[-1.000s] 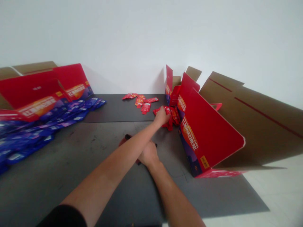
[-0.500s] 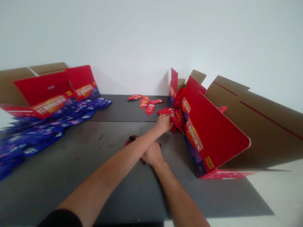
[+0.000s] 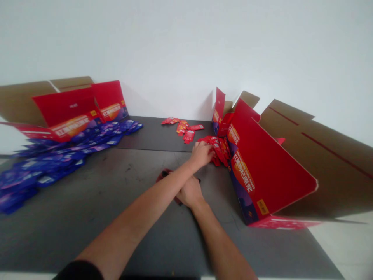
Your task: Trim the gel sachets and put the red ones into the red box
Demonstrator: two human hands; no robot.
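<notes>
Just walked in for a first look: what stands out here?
The large red printed carton panels dominate the right side of the dark work surface, and a spread of blue sachets fills its left. In the middle, the left hand reaches across to a pile of red sachets beside the panels.

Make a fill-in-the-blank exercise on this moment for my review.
The left hand rests on a heap of sachets coloured ____.
The right hand lies ____ the left forearm.
The blue sachets lie on the ____ side of the table in this view.

Missing words: red; under; left.
</notes>
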